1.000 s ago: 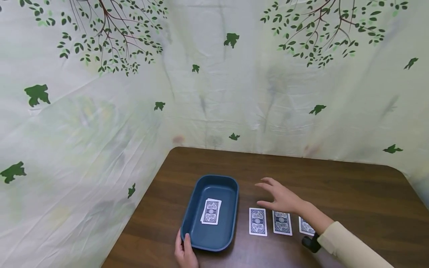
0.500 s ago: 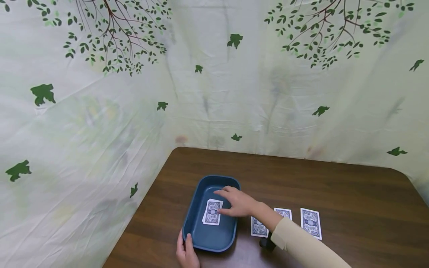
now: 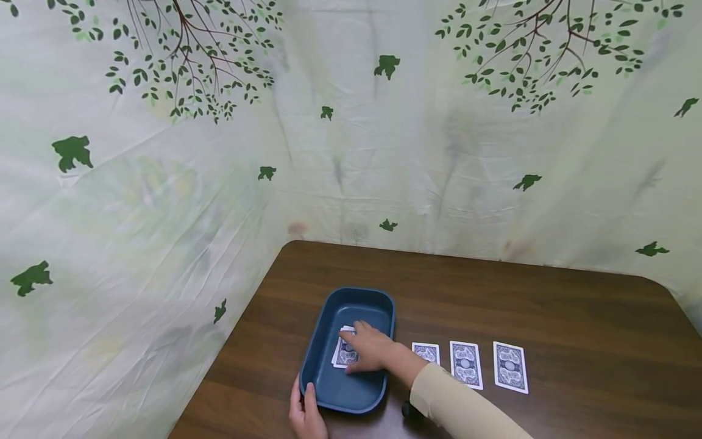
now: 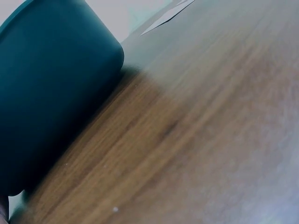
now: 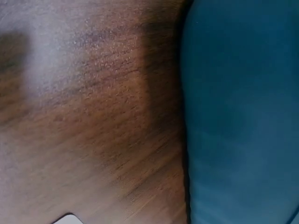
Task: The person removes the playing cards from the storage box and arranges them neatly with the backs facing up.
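A dark blue tray [image 3: 358, 399] stands on the table with a small overlapping stack of playing cards [image 3: 345, 355] in it, patterned backs up. My left hand [image 3: 307, 414] grips the tray's near left corner, thumb over the rim and fingers along the outside. Over the stack in the tray is my right hand [image 3: 368, 347], fingers spread toward the cards' far edge and thumb by their near edge. It hides part of the stack. To the right of the tray lie a partly covered playing card [image 3: 426, 352], a middle playing card [image 3: 465, 364] and a right-hand playing card [image 3: 510, 367].
The brown wooden table [image 3: 581, 317] reaches back to a pale cloth backdrop [image 3: 428, 152] printed with branches and leaves. The tray's outer wall [image 4: 51, 88] fills the left of the left wrist view. My right sleeve [image 3: 460, 402] crosses in front of the cards on the table.
My right hand has moved left from above the table cards into the tray and lowered onto the stack. The left hand has kept its grip on the tray corner.
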Tool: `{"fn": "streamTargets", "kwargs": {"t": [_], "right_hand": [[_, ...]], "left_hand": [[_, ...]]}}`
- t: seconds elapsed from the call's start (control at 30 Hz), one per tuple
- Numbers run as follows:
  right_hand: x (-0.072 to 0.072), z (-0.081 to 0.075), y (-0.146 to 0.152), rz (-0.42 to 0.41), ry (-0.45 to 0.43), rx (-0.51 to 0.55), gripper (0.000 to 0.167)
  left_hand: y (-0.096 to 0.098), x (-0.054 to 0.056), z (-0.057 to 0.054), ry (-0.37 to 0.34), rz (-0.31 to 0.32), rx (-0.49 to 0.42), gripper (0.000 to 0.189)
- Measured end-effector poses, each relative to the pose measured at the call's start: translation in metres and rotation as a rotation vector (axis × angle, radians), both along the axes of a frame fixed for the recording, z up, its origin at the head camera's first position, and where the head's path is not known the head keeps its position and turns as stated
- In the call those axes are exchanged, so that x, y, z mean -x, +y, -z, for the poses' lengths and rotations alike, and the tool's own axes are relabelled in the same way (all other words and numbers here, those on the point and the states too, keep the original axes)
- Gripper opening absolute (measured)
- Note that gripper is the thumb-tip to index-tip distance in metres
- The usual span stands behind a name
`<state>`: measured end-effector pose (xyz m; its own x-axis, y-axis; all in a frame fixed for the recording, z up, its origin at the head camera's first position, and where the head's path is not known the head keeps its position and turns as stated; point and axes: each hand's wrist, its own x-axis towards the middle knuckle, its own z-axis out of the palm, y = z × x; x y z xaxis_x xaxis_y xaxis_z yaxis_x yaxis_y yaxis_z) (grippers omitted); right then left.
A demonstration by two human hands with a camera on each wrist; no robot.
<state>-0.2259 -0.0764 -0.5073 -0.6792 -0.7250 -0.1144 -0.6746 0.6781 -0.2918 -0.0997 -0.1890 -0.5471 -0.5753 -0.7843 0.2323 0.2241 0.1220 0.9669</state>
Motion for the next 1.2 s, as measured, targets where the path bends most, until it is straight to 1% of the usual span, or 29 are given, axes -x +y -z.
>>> {"fn": "streamTargets", "kwargs": {"t": [0.13, 0.23, 0.33, 0.47, 0.57, 0.83, 1.03, 1.2], "right_hand": [[0.0006, 0.0024, -0.0037, 0.03, -0.009, -0.039, 0.077], [0.0001, 0.0018, -0.0053, 0.037, -0.014, -0.067, 0.078], [-0.0002, 0.0021, -0.0063, 0.04, -0.021, -0.088, 0.077], [0.0008, 0.0036, -0.0075, 0.046, -0.03, -0.107, 0.074], [0.0011, 0.0044, -0.0079, 0.04, -0.025, -0.109, 0.071], [0.0018, 0.009, -0.0072, 0.009, 0.014, -0.093, 0.066], [0.0021, 0.0106, -0.0074, -0.002, 0.027, -0.092, 0.064], [-0.0001, 0.0086, -0.0074, -0.007, 0.029, -0.089, 0.063]], "left_hand": [[0.0006, -0.0001, -0.0017, 0.014, 0.004, -0.002, 0.028], [0.0005, 0.0001, -0.001, 0.033, 0.001, 0.008, 0.028], [0.0009, 0.0001, -0.0009, 0.031, -0.007, 0.012, 0.027], [0.0023, 0.0001, -0.0029, -0.005, -0.019, 0.004, 0.028], [0.0026, 0.0004, -0.0038, -0.023, -0.025, 0.003, 0.028], [0.0023, 0.0007, -0.0017, 0.013, -0.02, 0.011, 0.027], [0.002, 0.0011, -0.0004, 0.007, -0.022, 0.002, 0.027], [0.0023, 0.0005, -0.0019, -0.004, -0.028, -0.002, 0.027]]}}
